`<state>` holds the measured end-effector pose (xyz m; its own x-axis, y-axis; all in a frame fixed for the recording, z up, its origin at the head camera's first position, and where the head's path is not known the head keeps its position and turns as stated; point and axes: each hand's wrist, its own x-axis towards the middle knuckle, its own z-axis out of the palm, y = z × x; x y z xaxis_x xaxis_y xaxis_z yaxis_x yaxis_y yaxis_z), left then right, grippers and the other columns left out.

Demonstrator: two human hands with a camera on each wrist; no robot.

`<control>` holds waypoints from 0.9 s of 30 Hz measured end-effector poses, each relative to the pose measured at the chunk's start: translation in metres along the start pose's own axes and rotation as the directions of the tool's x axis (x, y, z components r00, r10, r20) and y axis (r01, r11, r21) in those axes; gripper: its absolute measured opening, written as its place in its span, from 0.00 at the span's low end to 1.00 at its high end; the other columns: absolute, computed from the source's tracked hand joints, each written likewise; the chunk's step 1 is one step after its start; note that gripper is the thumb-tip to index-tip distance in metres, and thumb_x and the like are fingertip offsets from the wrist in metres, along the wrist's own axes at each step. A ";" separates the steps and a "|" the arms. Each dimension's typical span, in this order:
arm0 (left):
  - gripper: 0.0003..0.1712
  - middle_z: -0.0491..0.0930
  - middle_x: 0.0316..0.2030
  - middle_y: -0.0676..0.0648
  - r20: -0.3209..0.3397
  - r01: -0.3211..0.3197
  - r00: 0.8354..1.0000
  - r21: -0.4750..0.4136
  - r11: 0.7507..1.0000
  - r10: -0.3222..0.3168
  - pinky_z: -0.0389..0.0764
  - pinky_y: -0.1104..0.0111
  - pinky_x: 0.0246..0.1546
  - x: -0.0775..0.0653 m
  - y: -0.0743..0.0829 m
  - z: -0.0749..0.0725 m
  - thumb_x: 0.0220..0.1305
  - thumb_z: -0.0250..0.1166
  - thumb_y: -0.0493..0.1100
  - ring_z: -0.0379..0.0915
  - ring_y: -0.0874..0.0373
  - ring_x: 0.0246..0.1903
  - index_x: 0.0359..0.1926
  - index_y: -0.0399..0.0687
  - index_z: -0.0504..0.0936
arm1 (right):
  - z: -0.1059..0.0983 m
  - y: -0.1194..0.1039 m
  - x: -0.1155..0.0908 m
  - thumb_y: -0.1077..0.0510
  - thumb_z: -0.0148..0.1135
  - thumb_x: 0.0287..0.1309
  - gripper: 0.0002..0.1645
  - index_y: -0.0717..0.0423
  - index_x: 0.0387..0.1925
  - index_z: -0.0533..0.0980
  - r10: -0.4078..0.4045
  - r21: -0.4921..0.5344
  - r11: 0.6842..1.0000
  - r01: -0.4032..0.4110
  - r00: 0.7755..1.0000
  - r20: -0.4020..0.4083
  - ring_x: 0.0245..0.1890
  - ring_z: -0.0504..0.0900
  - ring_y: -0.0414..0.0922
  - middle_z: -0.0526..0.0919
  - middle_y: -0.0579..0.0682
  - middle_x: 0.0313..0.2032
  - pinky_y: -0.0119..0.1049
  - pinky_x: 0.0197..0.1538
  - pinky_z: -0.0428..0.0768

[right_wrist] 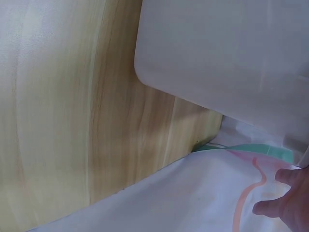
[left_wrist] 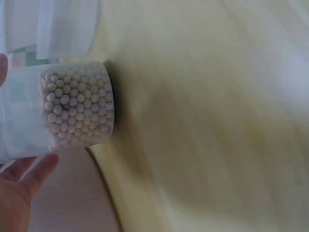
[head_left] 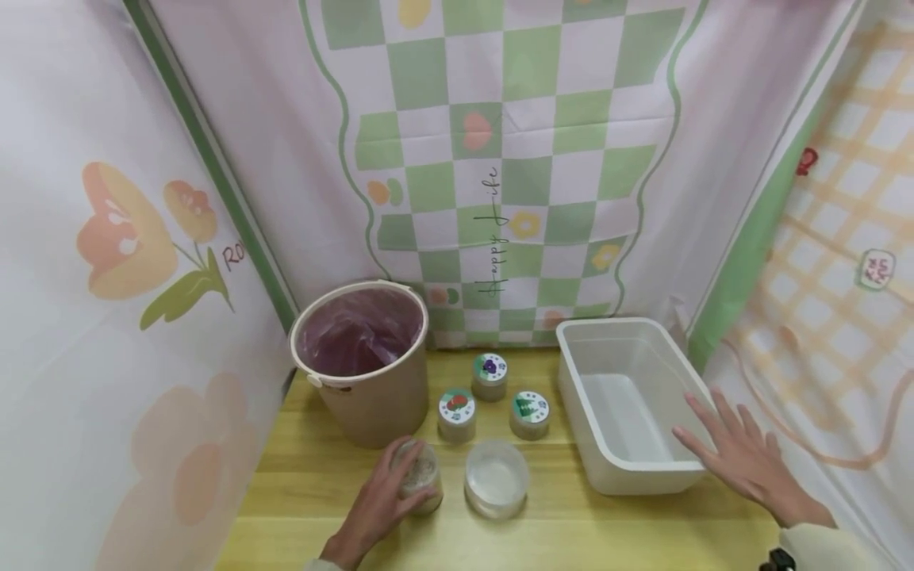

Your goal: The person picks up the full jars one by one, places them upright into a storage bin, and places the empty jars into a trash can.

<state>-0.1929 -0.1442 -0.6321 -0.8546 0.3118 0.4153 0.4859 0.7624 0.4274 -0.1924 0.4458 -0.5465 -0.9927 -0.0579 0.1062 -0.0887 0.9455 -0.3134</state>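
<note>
My left hand (head_left: 381,498) grips a clear jar (head_left: 423,478) standing on the table, thumb on one side and fingers on the other. The left wrist view shows small round off-white balls (left_wrist: 79,104) packed in the jar's lower part. Just right of it is a clear round container (head_left: 496,479), whose contents I cannot make out. Behind these stand three small jars with printed lids: tomato-like red (head_left: 457,414), purple flower (head_left: 489,376) and green trees (head_left: 530,414). My right hand (head_left: 746,456), fingers spread, is by the right rim of a white plastic tub (head_left: 596,428), holding nothing.
A beige bin (head_left: 382,404) lined with a purple bag stands at the back left of the wooden table (head_left: 571,535). Printed curtains (head_left: 528,159) hang behind and along both sides. The tub occupies the table's right side.
</note>
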 end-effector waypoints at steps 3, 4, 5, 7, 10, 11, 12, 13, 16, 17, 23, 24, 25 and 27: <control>0.52 0.64 0.71 0.45 -0.054 -0.053 0.997 0.017 0.998 0.054 0.87 0.57 0.41 0.012 0.006 -0.005 0.52 0.76 0.61 0.77 0.49 0.55 0.75 0.65 0.62 | 0.000 0.000 0.001 0.32 0.46 0.71 0.46 0.38 0.80 0.42 -0.001 0.000 1.000 0.001 1.000 0.006 0.71 0.31 0.79 0.24 0.53 0.79 0.88 0.52 0.37; 0.52 0.64 0.71 0.45 -0.071 -0.073 0.995 0.021 0.997 0.075 0.87 0.56 0.43 0.017 0.009 -0.007 0.51 0.77 0.61 0.77 0.48 0.56 0.75 0.63 0.63 | 0.000 0.000 0.002 0.32 0.46 0.71 0.46 0.38 0.80 0.42 -0.002 -0.001 1.000 0.002 1.000 0.006 0.71 0.31 0.79 0.24 0.54 0.79 0.88 0.52 0.37; 0.52 0.65 0.70 0.44 -0.087 -0.092 0.992 0.023 0.996 0.094 0.87 0.56 0.44 0.023 0.013 -0.011 0.50 0.77 0.60 0.77 0.48 0.56 0.74 0.61 0.64 | -0.001 0.001 0.002 0.32 0.47 0.71 0.46 0.38 0.80 0.43 -0.002 -0.002 1.000 0.002 1.000 0.005 0.71 0.32 0.79 0.25 0.54 0.79 0.88 0.52 0.37; 0.52 0.66 0.70 0.44 -0.115 -0.122 0.986 0.022 0.992 0.124 0.85 0.54 0.47 0.036 0.021 -0.017 0.49 0.78 0.61 0.75 0.48 0.58 0.73 0.58 0.66 | -0.001 0.001 0.002 0.33 0.47 0.71 0.46 0.38 0.80 0.43 -0.002 -0.001 1.000 0.002 1.000 0.004 0.71 0.33 0.80 0.25 0.55 0.79 0.88 0.52 0.38; 0.51 0.66 0.69 0.44 -0.141 -0.153 0.978 0.026 0.988 0.155 0.84 0.55 0.52 0.056 0.035 -0.027 0.49 0.77 0.63 0.74 0.49 0.60 0.72 0.56 0.68 | -0.001 0.001 0.001 0.33 0.47 0.71 0.46 0.39 0.80 0.43 -0.002 0.004 1.000 0.002 1.000 0.011 0.71 0.32 0.80 0.25 0.54 0.79 0.89 0.51 0.38; 0.51 0.67 0.69 0.45 -0.144 -0.156 0.977 0.029 0.987 0.158 0.84 0.56 0.52 0.063 0.040 -0.030 0.49 0.76 0.65 0.74 0.49 0.60 0.72 0.57 0.69 | -0.001 0.001 0.001 0.33 0.47 0.71 0.46 0.39 0.80 0.43 -0.001 0.004 1.000 0.001 1.000 0.010 0.71 0.32 0.80 0.25 0.54 0.79 0.88 0.51 0.38; 0.51 0.67 0.69 0.45 -0.145 -0.158 0.976 0.032 0.987 0.161 0.83 0.56 0.52 0.070 0.045 -0.032 0.49 0.76 0.65 0.74 0.50 0.60 0.72 0.58 0.69 | -0.001 0.001 0.001 0.33 0.47 0.71 0.46 0.39 0.80 0.43 -0.002 0.004 1.000 0.002 1.000 0.009 0.71 0.32 0.80 0.25 0.54 0.79 0.88 0.51 0.38; 0.51 0.67 0.69 0.46 -0.142 -0.159 0.977 0.035 0.987 0.162 0.83 0.56 0.53 0.077 0.051 -0.035 0.49 0.76 0.66 0.73 0.51 0.60 0.72 0.59 0.68 | 0.000 0.001 0.001 0.33 0.47 0.71 0.46 0.38 0.80 0.43 -0.001 0.003 1.000 0.001 1.000 0.010 0.71 0.32 0.80 0.25 0.54 0.79 0.88 0.52 0.38; 0.50 0.68 0.69 0.48 -0.121 -0.156 0.980 0.044 0.987 0.160 0.83 0.58 0.54 0.098 0.067 -0.042 0.50 0.74 0.69 0.73 0.53 0.61 0.72 0.63 0.68 | -0.001 0.000 0.001 0.33 0.47 0.71 0.46 0.38 0.80 0.43 0.000 0.008 1.000 0.000 1.000 0.007 0.71 0.32 0.79 0.25 0.53 0.79 0.88 0.52 0.37; 0.50 0.68 0.68 0.48 -0.115 -0.159 0.980 0.045 0.986 0.164 0.83 0.57 0.54 0.105 0.072 -0.044 0.50 0.74 0.69 0.73 0.53 0.61 0.72 0.63 0.68 | -0.001 0.000 0.001 0.33 0.47 0.71 0.46 0.38 0.80 0.43 0.001 0.008 1.000 -0.001 1.000 0.005 0.71 0.32 0.79 0.25 0.54 0.79 0.88 0.52 0.38; 0.48 0.68 0.69 0.45 -0.099 -0.222 0.969 0.051 0.974 0.226 0.83 0.57 0.51 0.151 0.099 -0.044 0.53 0.70 0.70 0.74 0.51 0.59 0.73 0.62 0.68 | -0.001 0.001 0.002 0.33 0.48 0.71 0.46 0.39 0.80 0.43 0.000 0.009 1.000 0.000 1.000 0.008 0.71 0.33 0.80 0.25 0.54 0.79 0.88 0.52 0.38; 0.48 0.68 0.69 0.45 -0.099 -0.233 0.966 0.048 0.971 0.237 0.83 0.58 0.51 0.159 0.103 -0.043 0.54 0.70 0.70 0.74 0.51 0.59 0.73 0.61 0.67 | -0.001 0.001 0.002 0.33 0.48 0.71 0.46 0.39 0.80 0.43 -0.002 0.008 1.000 0.002 1.000 0.008 0.71 0.33 0.80 0.25 0.54 0.79 0.88 0.52 0.39; 0.48 0.68 0.68 0.44 -0.097 -0.243 0.964 0.049 0.969 0.246 0.84 0.58 0.51 0.166 0.108 -0.042 0.54 0.69 0.71 0.74 0.51 0.59 0.73 0.61 0.67 | -0.001 0.002 0.002 0.33 0.48 0.71 0.46 0.39 0.80 0.43 -0.003 0.006 1.000 0.003 1.000 0.005 0.71 0.34 0.80 0.26 0.55 0.79 0.88 0.51 0.39; 0.48 0.67 0.69 0.44 -0.090 -0.257 0.961 0.046 0.965 0.260 0.84 0.59 0.51 0.181 0.118 -0.040 0.55 0.68 0.71 0.74 0.51 0.59 0.73 0.62 0.66 | -0.001 0.003 0.001 0.33 0.48 0.71 0.46 0.39 0.80 0.43 -0.004 0.008 1.000 0.004 1.000 0.001 0.71 0.34 0.80 0.26 0.54 0.79 0.88 0.51 0.40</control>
<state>-0.2832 -0.0202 -0.4743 -0.6787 0.4474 0.5824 0.6803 0.6816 0.2693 -0.1936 0.4484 -0.5462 -0.9924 -0.0623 0.1062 -0.0935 0.9425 -0.3208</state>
